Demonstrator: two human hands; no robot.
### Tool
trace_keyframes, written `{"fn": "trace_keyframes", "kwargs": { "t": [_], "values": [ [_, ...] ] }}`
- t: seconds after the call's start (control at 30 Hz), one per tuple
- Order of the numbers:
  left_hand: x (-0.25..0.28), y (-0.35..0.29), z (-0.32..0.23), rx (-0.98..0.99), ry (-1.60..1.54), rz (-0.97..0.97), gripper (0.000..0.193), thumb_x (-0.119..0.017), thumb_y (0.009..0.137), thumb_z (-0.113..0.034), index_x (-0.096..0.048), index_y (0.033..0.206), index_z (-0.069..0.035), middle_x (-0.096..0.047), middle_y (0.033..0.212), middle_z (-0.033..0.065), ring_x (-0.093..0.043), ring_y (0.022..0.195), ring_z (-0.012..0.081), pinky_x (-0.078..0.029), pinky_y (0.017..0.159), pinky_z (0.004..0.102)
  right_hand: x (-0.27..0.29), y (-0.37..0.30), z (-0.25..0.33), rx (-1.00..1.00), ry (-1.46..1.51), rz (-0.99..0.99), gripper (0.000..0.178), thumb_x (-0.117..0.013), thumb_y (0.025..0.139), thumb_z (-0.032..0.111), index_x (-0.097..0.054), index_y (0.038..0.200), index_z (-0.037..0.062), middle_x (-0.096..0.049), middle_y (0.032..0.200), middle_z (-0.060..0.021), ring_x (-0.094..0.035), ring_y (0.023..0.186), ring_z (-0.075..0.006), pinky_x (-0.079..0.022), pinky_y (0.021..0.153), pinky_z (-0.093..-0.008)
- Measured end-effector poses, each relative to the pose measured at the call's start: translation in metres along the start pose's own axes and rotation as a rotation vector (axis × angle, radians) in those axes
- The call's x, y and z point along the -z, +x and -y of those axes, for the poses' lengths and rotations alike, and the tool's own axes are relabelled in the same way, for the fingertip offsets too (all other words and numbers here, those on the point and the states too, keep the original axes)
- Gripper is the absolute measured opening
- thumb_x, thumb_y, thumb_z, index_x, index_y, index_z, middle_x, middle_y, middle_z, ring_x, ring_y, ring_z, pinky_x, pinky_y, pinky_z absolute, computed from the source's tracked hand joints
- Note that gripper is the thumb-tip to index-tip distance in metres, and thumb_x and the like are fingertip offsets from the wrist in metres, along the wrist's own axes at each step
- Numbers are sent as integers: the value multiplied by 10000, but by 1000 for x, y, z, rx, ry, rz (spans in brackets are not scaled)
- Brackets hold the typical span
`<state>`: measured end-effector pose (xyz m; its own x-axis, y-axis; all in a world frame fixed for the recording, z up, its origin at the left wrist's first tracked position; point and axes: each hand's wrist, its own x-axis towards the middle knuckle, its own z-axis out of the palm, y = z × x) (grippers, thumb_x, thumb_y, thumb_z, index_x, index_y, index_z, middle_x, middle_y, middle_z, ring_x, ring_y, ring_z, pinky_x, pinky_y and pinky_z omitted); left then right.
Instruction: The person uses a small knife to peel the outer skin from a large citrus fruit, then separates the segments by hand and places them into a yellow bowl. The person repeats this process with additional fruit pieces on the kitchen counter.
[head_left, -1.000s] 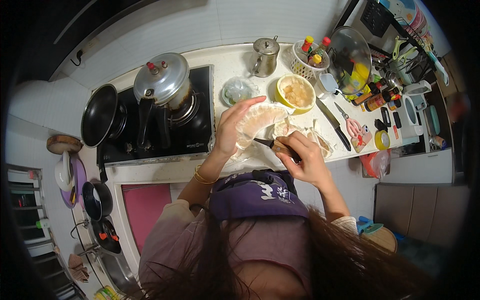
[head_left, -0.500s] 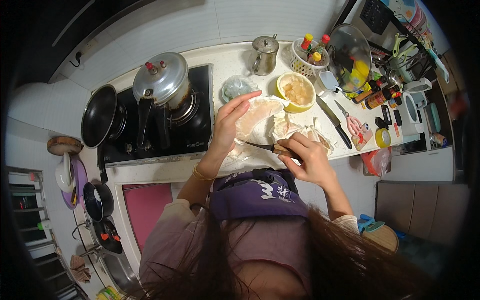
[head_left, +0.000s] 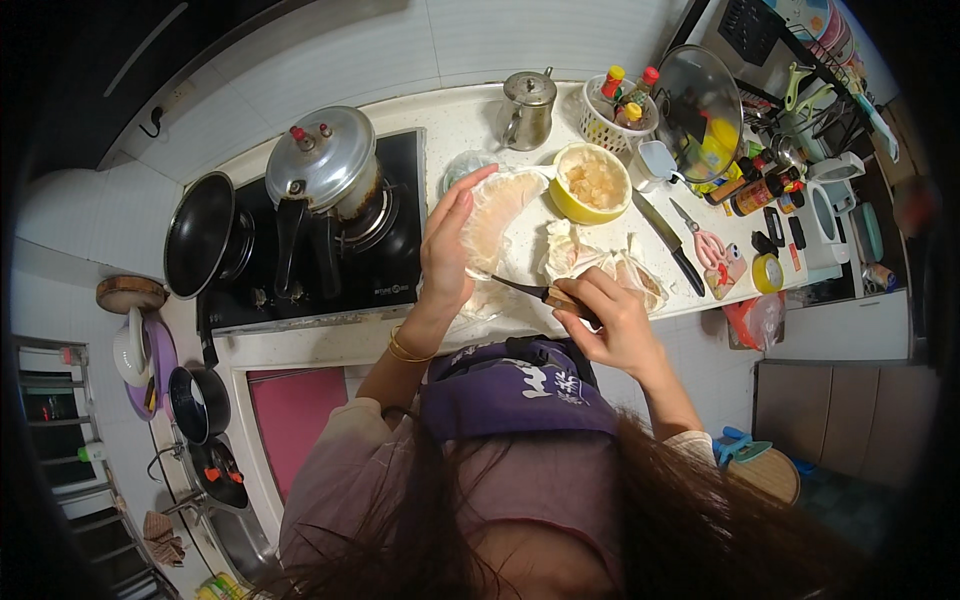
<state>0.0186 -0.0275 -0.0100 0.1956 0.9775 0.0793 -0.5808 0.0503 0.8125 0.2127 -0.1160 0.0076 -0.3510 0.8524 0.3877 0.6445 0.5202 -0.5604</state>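
Note:
My left hand (head_left: 446,250) is wrapped round the near edge of a large pale pomelo segment (head_left: 502,212), its fingers up along the left side. In my right hand (head_left: 625,318) is a small knife (head_left: 530,290) with a wooden handle and dark blade. The blade's tip meets the lower end of the segment. Torn white membrane and peel pieces (head_left: 568,250) lie on the counter just beyond my right hand. A yellow bowl (head_left: 588,212) behind them holds loose pomelo flesh. More pale scraps lie below the segment, partly hidden by my hands.
On the left stands a black gas hob (head_left: 375,285) with a pressure cooker (head_left: 325,165) and a frying pan (head_left: 200,232). A metal jug (head_left: 528,110) and a bottle basket (head_left: 597,118) stand at the back. A large knife (head_left: 672,240) and pink scissors (head_left: 708,248) lie to the right.
The pomelo segment has turned more upright in my left hand and shows more of its broad face. My right hand and the knife have hardly moved.

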Motion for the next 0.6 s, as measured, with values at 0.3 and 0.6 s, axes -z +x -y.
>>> {"fn": "trace_keyframes", "kwargs": {
  "t": [0.3,0.6],
  "values": [
    [-2,-3,3,-38,33,-39,375,-327,970,-185,-492,1243,13,-491,1268,115,-474,1158,169,-348,1004,285,2,0,0,-22,-2,60,243,-678,737,91,-629,965,23,-545,774,-93,-563,651,-264,-453,569,-337],
    [-3,-2,9,-154,-55,-189,424,-340,975,-228,-408,1303,32,-463,1299,166,-453,1204,235,-335,1032,340,-8,-2,1,0,25,45,235,-650,767,89,-581,979,15,-516,802,-111,-572,641,-302,-466,543,-361]
  ]
}}
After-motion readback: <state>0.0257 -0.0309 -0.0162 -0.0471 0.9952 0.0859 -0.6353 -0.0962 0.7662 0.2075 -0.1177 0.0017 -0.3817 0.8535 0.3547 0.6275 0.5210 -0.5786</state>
